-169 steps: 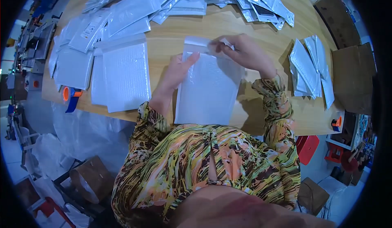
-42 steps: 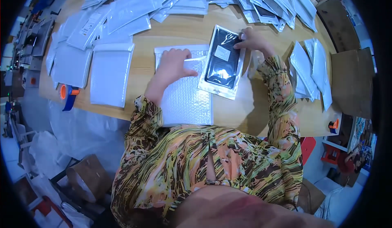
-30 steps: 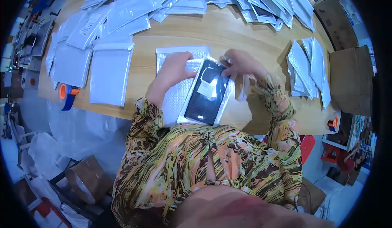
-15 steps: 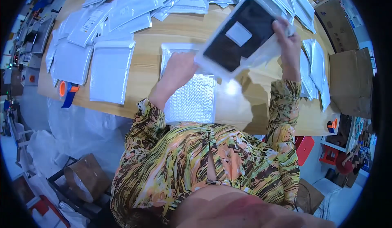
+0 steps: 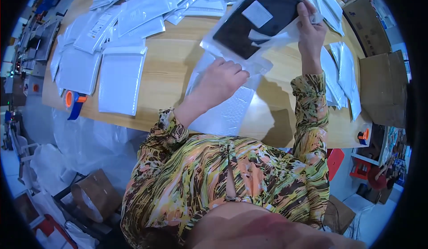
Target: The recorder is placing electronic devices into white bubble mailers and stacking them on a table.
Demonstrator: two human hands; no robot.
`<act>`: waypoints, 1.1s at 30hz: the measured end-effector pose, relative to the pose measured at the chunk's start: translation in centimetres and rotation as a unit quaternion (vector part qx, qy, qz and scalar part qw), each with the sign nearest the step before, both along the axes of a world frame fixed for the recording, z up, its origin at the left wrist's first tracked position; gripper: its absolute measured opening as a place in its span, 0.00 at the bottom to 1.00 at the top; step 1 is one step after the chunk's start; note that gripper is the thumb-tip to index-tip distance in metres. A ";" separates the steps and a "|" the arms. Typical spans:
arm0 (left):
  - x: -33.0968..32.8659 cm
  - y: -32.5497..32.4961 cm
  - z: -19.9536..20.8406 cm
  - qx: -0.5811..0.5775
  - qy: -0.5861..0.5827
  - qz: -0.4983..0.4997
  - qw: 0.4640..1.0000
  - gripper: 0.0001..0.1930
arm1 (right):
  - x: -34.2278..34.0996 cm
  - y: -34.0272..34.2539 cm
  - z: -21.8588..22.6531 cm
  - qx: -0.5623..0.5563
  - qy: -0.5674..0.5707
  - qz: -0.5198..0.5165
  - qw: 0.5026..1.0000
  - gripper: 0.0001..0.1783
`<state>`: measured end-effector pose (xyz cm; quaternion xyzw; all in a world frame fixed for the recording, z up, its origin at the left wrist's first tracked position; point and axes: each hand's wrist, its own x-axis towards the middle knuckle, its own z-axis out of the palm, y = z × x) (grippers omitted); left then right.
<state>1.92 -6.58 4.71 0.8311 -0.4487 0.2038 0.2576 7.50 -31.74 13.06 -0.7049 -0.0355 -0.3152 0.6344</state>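
My right hand (image 5: 310,34) is closed on the right edge of a flat black rectangular item in a clear plastic sleeve (image 5: 272,15), which is tilted above the table. A white label (image 5: 257,14) sits on its black face. Below it lies a white bubble mailer (image 5: 225,113), skewed on the table in front of me. My left hand (image 5: 223,82) is closed at the mailer's upper part, with its fingertips largely hidden. The sleeve's lower edge hangs just beyond the left knuckles; whether it touches the mailer is unclear.
Many white mailers (image 5: 145,12) are heaped at the back and left, one mailer (image 5: 121,82) lying apart. More mailers (image 5: 341,75) lie at the right by a cardboard box (image 5: 383,88). An orange and blue tape dispenser (image 5: 75,102) rests at the left edge, a similar one (image 5: 363,136) at the right.
The sleeved black item has moved farther away and slightly left. My left hand has shifted right and nearer, and the bubble mailer has turned askew with it.
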 end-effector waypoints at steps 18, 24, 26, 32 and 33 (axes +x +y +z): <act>1.5 0.4 3.8 -0.106 -0.112 0.034 0.987 0.08 | -2.7 3.6 0.6 -0.178 0.072 0.204 0.960 0.11; 0.4 0.8 4.6 -0.121 -0.145 0.077 0.979 0.05 | -5.1 5.0 2.5 -0.424 0.169 0.288 0.842 0.11; -0.4 1.0 4.2 -0.118 -0.116 0.075 0.983 0.05 | -5.2 4.6 2.0 -0.438 0.223 0.327 0.807 0.13; 0.6 1.8 1.7 -0.290 0.027 0.154 0.944 0.11 | -5.5 3.9 0.0 -0.427 0.224 0.365 0.796 0.14; 0.9 2.1 1.1 -0.345 0.065 0.178 0.919 0.13 | -5.5 3.9 -0.2 -0.419 0.207 0.364 0.805 0.13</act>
